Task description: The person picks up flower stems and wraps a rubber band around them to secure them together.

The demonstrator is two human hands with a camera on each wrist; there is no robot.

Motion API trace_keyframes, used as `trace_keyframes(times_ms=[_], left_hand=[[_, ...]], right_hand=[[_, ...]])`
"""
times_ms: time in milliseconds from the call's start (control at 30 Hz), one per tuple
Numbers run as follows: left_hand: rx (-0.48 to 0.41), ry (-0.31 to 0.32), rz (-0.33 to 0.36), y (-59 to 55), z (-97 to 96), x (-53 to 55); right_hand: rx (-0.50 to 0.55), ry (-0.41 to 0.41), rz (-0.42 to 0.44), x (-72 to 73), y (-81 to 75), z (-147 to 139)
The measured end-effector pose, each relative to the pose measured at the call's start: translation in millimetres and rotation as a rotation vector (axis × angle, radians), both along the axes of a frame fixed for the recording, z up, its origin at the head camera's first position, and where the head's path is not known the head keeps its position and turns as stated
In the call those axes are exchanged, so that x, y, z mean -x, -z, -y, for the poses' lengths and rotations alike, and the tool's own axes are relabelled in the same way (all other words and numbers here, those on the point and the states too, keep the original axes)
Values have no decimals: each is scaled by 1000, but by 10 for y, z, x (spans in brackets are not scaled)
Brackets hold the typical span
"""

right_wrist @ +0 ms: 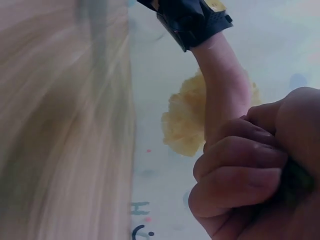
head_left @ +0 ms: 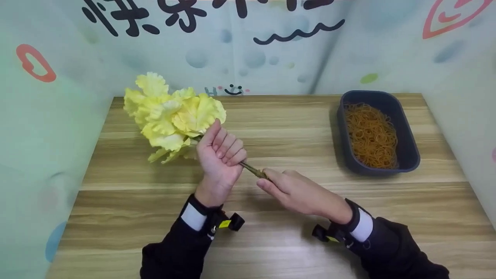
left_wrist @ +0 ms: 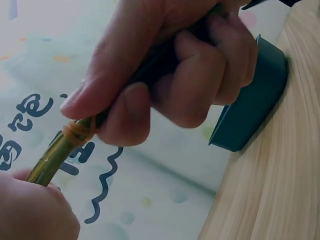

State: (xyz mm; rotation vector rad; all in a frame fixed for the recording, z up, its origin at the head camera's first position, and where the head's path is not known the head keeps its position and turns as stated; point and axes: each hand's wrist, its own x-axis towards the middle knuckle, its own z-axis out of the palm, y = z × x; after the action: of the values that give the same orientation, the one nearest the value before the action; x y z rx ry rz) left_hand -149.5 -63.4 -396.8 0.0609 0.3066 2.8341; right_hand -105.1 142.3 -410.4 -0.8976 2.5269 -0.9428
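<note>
A bunch of yellow ruffled flowers [head_left: 170, 112] is held slanting above the table, blooms to the upper left. My left hand [head_left: 223, 153] grips the stems just below the blooms, its fingers curled round them. Lower down, my right hand [head_left: 300, 192] holds the stem ends between thumb and curled fingers. Between the two hands a short length of green stems [left_wrist: 47, 162] shows. A tan rubber band [left_wrist: 77, 131] is wound round them, close to the right thumb and forefinger. In the right wrist view the left forearm partly covers the flowers [right_wrist: 185, 120].
A dark blue plastic box [head_left: 409, 143] stands at the back right of the wooden table [head_left: 271, 240]. Many loose rubber bands [head_left: 370, 137] lie in it. A printed cloth backdrop [head_left: 155, 54] rises behind the table and along both sides.
</note>
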Motion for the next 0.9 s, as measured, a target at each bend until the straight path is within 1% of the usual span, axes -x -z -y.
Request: trace_keyframes(times_ms=[100,167,233,267,333,400,467,533,700,767,833,900], left_hand=[[184,52,7,-1,-38,13],[308,108,17,2,-79,28],[407,175,33,4,-130,50],[446,208,42,4,-156,62],[511,265,52,0,-205,79],[559,298,45,-3,-247,87],[612,313,20,1,-281,85],[666,330,-15,14,-304,72],[813,408,-120,120,-319,36],[902,436,-171,176,-307,23],[985,449,-206,226,-291,14],[1077,443,-236,278,-275,11]], right_hand=[[-4,-8,17,-41,77,-14],[1,-18,23,-69,125,-28],[22,-20,39,-101,167,-44],[37,-18,59,-119,182,-54],[74,-2,142,-155,205,-69],[113,22,229,-187,226,-88],[143,50,297,-211,244,-109],[160,72,325,-229,276,-138],[171,96,324,-276,394,-227],[175,102,323,-284,443,-252],[177,114,318,-285,480,-273],[174,127,319,-279,502,-295]])
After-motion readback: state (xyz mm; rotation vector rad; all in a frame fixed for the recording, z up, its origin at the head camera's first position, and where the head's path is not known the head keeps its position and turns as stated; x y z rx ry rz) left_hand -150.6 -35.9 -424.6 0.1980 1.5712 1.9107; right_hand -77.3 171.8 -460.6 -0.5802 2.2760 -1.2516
